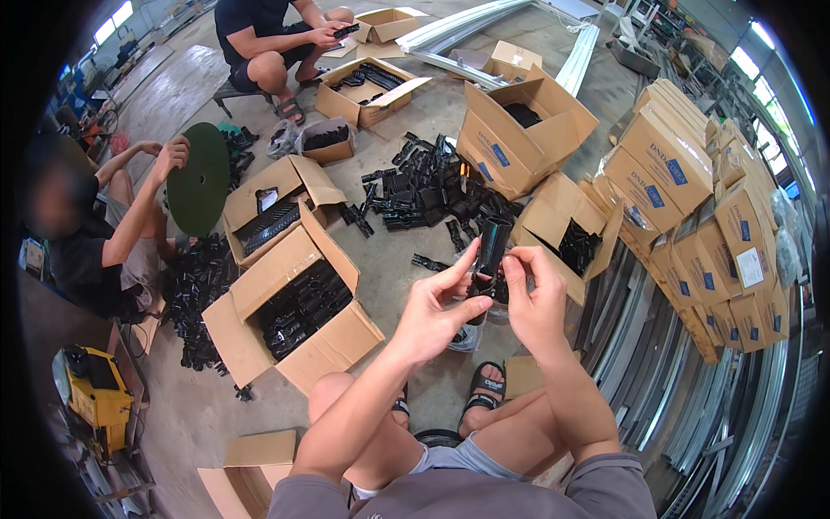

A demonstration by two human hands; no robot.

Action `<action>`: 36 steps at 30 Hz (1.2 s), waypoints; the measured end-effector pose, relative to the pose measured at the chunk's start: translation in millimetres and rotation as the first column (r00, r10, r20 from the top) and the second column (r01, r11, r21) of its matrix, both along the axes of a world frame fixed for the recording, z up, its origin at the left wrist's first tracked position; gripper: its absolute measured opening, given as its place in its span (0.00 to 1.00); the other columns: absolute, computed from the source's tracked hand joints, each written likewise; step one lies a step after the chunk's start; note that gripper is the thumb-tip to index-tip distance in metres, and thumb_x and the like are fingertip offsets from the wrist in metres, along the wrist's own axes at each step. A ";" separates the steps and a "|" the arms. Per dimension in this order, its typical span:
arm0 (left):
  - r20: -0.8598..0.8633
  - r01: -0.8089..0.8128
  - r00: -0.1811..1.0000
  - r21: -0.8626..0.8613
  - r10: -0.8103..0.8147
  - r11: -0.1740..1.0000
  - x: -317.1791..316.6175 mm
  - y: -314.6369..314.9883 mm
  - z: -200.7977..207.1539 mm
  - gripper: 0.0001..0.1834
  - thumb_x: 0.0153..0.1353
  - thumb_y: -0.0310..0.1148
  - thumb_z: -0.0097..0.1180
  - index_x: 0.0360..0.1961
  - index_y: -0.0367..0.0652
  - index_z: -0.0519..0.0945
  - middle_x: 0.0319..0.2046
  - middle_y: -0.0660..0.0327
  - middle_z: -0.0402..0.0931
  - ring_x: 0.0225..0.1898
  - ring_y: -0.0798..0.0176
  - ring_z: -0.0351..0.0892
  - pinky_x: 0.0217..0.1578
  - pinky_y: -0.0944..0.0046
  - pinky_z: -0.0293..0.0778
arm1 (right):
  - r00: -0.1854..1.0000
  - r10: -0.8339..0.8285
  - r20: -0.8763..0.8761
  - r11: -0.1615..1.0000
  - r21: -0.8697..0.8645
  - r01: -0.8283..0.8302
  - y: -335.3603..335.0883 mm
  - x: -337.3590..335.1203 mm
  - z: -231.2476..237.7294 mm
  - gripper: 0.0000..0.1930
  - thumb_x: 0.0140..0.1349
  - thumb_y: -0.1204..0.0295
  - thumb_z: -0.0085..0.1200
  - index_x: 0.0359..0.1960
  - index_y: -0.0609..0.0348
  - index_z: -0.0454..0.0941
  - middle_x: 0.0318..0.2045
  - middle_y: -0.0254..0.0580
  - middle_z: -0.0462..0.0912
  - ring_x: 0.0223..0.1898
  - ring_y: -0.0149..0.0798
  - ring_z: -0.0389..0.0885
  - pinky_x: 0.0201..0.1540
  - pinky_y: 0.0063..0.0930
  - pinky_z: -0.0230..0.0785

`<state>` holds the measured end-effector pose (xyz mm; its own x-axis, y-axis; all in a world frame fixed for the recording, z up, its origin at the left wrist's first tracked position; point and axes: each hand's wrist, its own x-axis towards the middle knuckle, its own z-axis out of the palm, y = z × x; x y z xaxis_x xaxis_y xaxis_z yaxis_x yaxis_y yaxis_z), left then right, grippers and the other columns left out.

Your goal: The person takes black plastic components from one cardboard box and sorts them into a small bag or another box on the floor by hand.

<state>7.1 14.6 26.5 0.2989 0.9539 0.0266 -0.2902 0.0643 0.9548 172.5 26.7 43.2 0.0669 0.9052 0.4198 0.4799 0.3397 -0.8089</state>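
Between my two hands, in front of my knees, a glossy black part with a tube-like body (494,246) stands roughly upright. My left hand (441,303) pinches its lower end from the left with thumb and forefinger. From the right, the fingers of my right hand (538,285) close on the same part. Its lower end is partly hidden by my fingers. Beyond my hands, a heap of similar black parts (424,186) lies on the floor. An open carton (341,342) with rows of black parts stands left of my hands, and another open carton (546,227) stands to the right.
At left, a seated person (86,233) holds a dark green disc (199,179). Another person (259,43) sits at the back with a black part. Stacked closed cartons (661,177) and long metal profiles (657,363) line the right. A yellow machine (95,398) stands lower left.
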 end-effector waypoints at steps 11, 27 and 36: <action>-0.064 0.000 0.998 0.072 0.004 0.997 6.5 2.3 -4.2 0.44 0.58 0.16 0.63 0.74 0.52 0.62 0.41 0.71 0.78 0.39 0.79 0.68 0.46 0.75 0.71 | 0.998 0.053 0.023 0.999 0.008 -0.053 -3.2 4.9 11.0 0.06 0.67 0.74 0.54 0.40 0.65 0.75 0.32 0.49 0.82 0.32 0.42 0.82 0.35 0.33 0.73; 0.049 0.048 0.998 0.029 -0.050 0.998 -1.6 -1.8 -12.1 0.44 0.60 0.18 0.62 0.75 0.54 0.60 0.44 0.70 0.77 0.42 0.77 0.67 0.50 0.73 0.68 | 0.970 0.124 0.209 0.983 -0.157 -0.092 -1.8 10.0 -1.1 0.05 0.68 0.77 0.46 0.40 0.66 0.73 0.29 0.50 0.78 0.29 0.48 0.79 0.35 0.37 0.70; 0.006 0.050 0.999 0.021 -0.050 0.999 2.1 1.4 -10.3 0.44 0.60 0.18 0.62 0.75 0.59 0.60 0.46 0.69 0.79 0.42 0.77 0.68 0.49 0.72 0.69 | 0.945 0.136 0.297 0.987 -0.128 -0.102 -7.7 9.6 8.4 0.07 0.68 0.77 0.44 0.43 0.67 0.71 0.33 0.54 0.80 0.32 0.52 0.80 0.36 0.38 0.70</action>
<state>9.2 15.9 16.2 0.3463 0.9369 0.0487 -0.2933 0.0588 0.9542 182.0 19.0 51.6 -0.1589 0.9401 0.3014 0.6699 0.3270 -0.6666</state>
